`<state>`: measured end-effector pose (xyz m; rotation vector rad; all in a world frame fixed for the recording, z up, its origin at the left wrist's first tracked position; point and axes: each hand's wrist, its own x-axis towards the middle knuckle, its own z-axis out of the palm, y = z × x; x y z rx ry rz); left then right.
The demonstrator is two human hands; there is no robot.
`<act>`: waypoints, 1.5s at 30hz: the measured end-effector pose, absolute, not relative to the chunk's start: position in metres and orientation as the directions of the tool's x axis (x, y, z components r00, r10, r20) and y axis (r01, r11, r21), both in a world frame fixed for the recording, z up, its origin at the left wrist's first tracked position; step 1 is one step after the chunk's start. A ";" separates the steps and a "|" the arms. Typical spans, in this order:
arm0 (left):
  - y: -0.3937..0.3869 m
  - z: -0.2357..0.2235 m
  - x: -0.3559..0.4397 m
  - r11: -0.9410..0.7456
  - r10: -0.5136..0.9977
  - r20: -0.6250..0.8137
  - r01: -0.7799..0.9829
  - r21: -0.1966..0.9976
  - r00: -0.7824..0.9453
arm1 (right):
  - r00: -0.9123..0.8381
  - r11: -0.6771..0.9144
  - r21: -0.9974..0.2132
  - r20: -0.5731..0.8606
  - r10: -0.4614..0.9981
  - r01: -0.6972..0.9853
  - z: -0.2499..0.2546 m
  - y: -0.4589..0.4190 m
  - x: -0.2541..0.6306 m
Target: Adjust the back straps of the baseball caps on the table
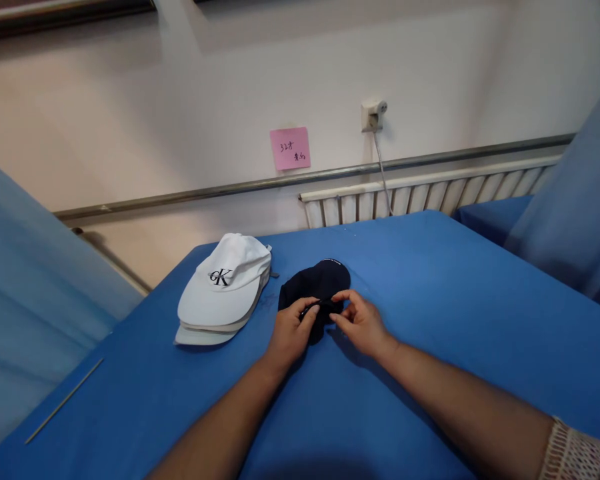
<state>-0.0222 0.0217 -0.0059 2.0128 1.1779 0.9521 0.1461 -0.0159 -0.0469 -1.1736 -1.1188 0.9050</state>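
A dark navy cap lies on the blue table, just beyond my hands. My left hand pinches the cap's back strap with thumb and fingers closed. My right hand pinches the same strap from the other side, its fingers curled. The strap itself is thin, dark and hard to make out between the fingertips. To the left of the navy cap sits a stack of white caps; the top one bears a black logo.
A thin pale stick lies near the table's left front edge. Behind the table runs a white radiator under a wall rail. A pink note and a socket with a cable are on the wall. Blue fabric hangs at both sides.
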 end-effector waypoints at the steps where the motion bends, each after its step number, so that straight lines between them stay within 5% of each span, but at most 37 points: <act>1: 0.022 -0.005 -0.022 -0.393 0.905 0.254 0.445 0.805 0.341 | 0.217 0.179 -0.984 0.180 0.959 0.024 -0.049 -0.014 0.146; 8: 0.027 -0.005 -0.022 -0.319 0.919 0.176 0.403 0.858 0.353 | 0.108 0.182 -0.982 0.175 0.979 -0.052 -0.050 -0.008 0.149; 14: 0.026 -0.002 -0.025 -0.386 0.893 0.200 0.461 0.799 0.403 | 0.025 0.296 -0.905 0.319 0.948 0.304 -0.038 -0.019 0.155; 21: 0.019 -0.002 -0.026 -0.498 0.824 0.196 0.512 0.700 0.532 | 0.027 0.377 -0.832 0.423 0.906 0.407 -0.044 -0.015 0.156; 25: 0.020 -0.005 -0.025 -0.561 0.799 0.166 0.618 0.551 0.578 | -0.004 0.381 -0.868 0.401 0.916 0.317 -0.046 -0.014 0.155; 29: 0.020 -0.007 -0.024 -0.627 0.772 0.199 0.671 0.396 0.604 | -0.116 0.269 -0.963 0.269 0.956 -0.019 -0.047 -0.014 0.155; 32: 0.020 -0.009 -0.024 -0.652 0.755 0.251 0.653 0.385 0.606 | -0.141 0.182 -0.965 0.210 0.967 -0.188 -0.049 -0.013 0.156; 37: 0.018 -0.008 -0.025 -0.650 0.740 0.293 0.530 0.545 0.606 | -0.075 0.173 -0.967 0.190 0.979 -0.187 -0.053 -0.011 0.157; 45: 0.014 -0.003 -0.022 -0.667 0.724 0.326 0.498 0.554 0.608 | -0.012 0.205 -0.977 0.206 0.978 -0.050 -0.058 -0.008 0.158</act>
